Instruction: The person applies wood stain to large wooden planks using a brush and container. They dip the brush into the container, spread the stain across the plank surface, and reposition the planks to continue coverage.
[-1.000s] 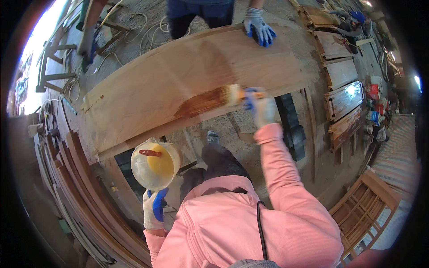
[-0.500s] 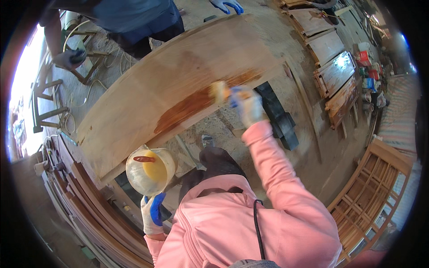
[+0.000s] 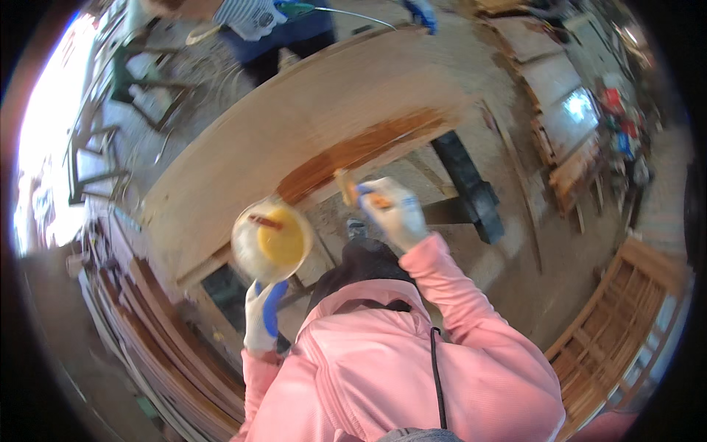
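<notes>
My left hand (image 3: pixel 264 318), in a white and blue glove, is closed on the lower side of a translucent plastic pail (image 3: pixel 249 247). Yellowish liquid (image 3: pixel 283 239) fills part of it, and a reddish-brown piece (image 3: pixel 266 221) shows inside. My right hand (image 3: pixel 399 215), gloved alike, grips the orange handle of a paintbrush (image 3: pixel 345 187). The bristles are at the near edge of a pale wooden panel (image 3: pixel 221 162); whether they touch it I cannot tell. A wet, darker orange-brown stripe (image 3: pixel 331 166) runs along the panel's near side.
Across the panel, a person's striped glove (image 3: pixel 250 16) is by a green tool (image 3: pixel 294 9) with a thin line; their blue glove (image 3: pixel 421 13) is by the panel's far edge. A dark support (image 3: pixel 468 188) stands below. Timber strips (image 3: pixel 140 317) lie left, a lattice frame (image 3: pixel 615 317) right.
My right hand has drawn the brush left and toward me, from the stripe to the panel's near edge. The view has shifted somewhat. The person opposite has leaned in with the green tool.
</notes>
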A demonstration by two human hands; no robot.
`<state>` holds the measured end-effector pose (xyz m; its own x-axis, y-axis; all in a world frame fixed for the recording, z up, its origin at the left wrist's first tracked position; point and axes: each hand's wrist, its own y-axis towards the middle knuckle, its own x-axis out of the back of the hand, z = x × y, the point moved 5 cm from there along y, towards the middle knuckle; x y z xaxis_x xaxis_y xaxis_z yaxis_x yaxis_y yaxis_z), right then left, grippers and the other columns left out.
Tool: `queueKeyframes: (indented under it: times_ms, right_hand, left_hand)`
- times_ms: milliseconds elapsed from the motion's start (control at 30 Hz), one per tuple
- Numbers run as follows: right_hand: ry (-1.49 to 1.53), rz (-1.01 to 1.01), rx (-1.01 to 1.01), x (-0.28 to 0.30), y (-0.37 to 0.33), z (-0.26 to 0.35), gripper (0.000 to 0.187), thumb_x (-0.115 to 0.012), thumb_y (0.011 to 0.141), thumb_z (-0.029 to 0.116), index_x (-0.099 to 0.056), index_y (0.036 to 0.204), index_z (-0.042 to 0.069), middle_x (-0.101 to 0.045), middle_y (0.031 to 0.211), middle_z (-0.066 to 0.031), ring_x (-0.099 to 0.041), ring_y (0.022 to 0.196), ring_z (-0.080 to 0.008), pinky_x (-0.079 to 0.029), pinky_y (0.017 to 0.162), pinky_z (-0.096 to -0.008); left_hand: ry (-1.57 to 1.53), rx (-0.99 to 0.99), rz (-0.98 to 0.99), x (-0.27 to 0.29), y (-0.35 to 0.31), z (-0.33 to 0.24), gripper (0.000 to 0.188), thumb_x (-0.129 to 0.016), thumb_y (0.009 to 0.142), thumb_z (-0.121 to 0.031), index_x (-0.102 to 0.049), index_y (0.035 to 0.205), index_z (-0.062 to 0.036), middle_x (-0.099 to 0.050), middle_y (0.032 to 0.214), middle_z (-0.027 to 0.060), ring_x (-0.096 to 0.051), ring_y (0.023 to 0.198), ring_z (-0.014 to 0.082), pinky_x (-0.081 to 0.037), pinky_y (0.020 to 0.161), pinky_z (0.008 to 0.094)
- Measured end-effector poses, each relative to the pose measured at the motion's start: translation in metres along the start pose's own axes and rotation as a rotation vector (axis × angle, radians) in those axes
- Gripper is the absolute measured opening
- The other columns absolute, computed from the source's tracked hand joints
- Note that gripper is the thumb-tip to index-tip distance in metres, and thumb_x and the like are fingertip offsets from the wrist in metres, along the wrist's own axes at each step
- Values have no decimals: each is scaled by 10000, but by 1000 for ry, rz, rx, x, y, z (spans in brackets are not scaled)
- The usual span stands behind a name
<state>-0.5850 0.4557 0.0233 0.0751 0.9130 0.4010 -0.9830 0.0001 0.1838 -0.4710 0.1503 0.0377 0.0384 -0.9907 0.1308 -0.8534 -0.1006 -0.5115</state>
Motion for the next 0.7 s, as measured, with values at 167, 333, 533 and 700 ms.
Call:
queueKeyframes:
  times_ms: [167, 333, 533, 700]
  right_hand:
    - [530, 137, -339, 44, 16, 92, 200, -653, 863, 55, -682, 1059, 27, -674, 876, -23, -624, 779, -110, -497, 708, -260]
    - [52, 491, 116, -41, 4, 152, 165, -673, 813, 122, -685, 949, 30, -678, 884, -133, -674, 788, -270, -526, 703, -340]
    - [-365, 633, 275, -138, -26, 135, 222, -653, 842, 282, -692, 920, 77, -682, 923, -148, -648, 848, -339, -519, 761, -403]
    - [-173, 563, 129, -114, -35, 142, 229, -640, 855, 269, -705, 952, 72, -700, 856, -99, -676, 769, -240, -522, 696, -372]
  left_hand:
    - [-84, -4, 61, -5, 0, 1, 210, -630, 886, -54, -652, 1082, 16, -648, 1002, 49, -581, 881, 97, -464, 789, 238]
    - [-243, 46, 69, -6, -10, 15, 246, -647, 896, -81, -631, 1129, -4, -652, 1026, 21, -567, 911, 67, -445, 815, 210]
    - [-255, 120, 88, 3, -27, 42, 218, -671, 896, -90, -637, 1100, -21, -661, 961, 2, -582, 813, 52, -481, 704, 212]
    - [-359, 124, 145, 10, -41, 44, 207, -679, 883, -64, -645, 1085, -35, -666, 912, -7, -579, 744, 39, -475, 654, 196]
